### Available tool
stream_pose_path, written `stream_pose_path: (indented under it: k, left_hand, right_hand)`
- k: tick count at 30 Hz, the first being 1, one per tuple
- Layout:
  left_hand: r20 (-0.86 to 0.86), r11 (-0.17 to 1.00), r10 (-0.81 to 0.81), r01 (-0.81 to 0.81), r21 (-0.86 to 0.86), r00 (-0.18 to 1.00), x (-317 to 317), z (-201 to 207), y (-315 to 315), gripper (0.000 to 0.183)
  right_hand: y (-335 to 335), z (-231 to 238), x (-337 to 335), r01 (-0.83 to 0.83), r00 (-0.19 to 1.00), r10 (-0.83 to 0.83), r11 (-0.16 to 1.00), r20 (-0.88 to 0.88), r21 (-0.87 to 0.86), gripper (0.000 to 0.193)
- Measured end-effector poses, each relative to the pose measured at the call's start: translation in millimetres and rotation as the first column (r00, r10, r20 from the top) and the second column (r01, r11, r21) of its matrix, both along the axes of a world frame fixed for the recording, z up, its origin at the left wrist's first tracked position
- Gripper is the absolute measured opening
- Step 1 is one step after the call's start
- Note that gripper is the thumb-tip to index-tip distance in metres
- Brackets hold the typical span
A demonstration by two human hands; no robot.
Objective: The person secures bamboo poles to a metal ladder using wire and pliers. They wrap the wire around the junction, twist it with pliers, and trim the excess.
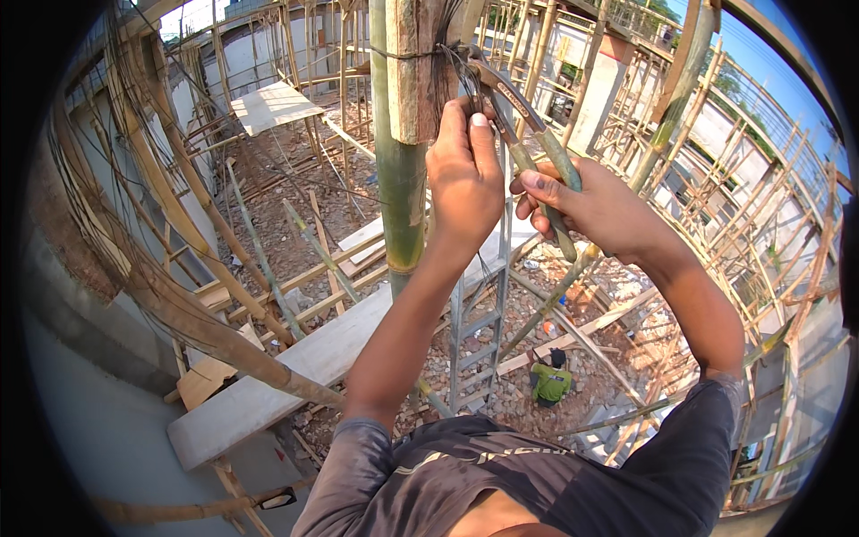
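Observation:
My right hand (pixel 591 204) is wrapped round the green handles of a pair of pincers (pixel 510 100). The jaws reach up to a twist of thin dark wire (pixel 467 70). My left hand (pixel 470 170) is closed just below the jaws, with thumb and fingers pinching the wire ends. That wire runs round a thick green bamboo pole (pixel 401 201) and a rough wooden block (pixel 409 76) set upright against it. Whether the jaws bite on the wire is hard to make out.
A metal ladder (pixel 474 336) stands below my hands. Far down, a person in a green top (pixel 550 380) is on rubble ground. A long pale plank (pixel 295 358) crosses at lower left. Bamboo scaffolding (pixel 716 170) rises on the right, and loose wires (pixel 85 210) hang at left.

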State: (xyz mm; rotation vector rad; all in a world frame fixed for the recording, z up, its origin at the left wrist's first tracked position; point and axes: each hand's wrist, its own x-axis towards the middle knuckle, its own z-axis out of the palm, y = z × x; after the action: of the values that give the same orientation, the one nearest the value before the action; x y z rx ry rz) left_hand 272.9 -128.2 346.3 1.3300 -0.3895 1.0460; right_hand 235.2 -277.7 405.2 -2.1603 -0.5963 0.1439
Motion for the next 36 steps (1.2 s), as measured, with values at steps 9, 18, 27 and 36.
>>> stream_pose_path:
  k: [9,18,27,36]
  left_hand:
    - [0.047,0.996,0.071,-0.073,0.049,0.996,9,-4,0,0.019]
    - [0.005,0.985,0.127,-0.127,0.116,0.992,11,-19,6,0.02]
    - [-0.207,0.957,-0.074,0.129,0.262,0.975,-40,-93,14,0.019]
    - [-0.734,0.964,0.069,0.145,0.225,0.675,-99,-263,41,0.021]
  right_hand:
    - [-3,-23,24,0.119,0.987,-0.108,0.988,0.116,-0.095,0.061]
    - [-2,-54,63,-0.004,0.978,0.02,0.997,0.207,-0.078,0.044]
    - [2,-184,2,-0.14,0.984,0.176,0.744,0.011,0.654,0.049]
    - [10,-345,-79,0.333,0.82,0.157,0.652,-0.55,0.682,0.05]
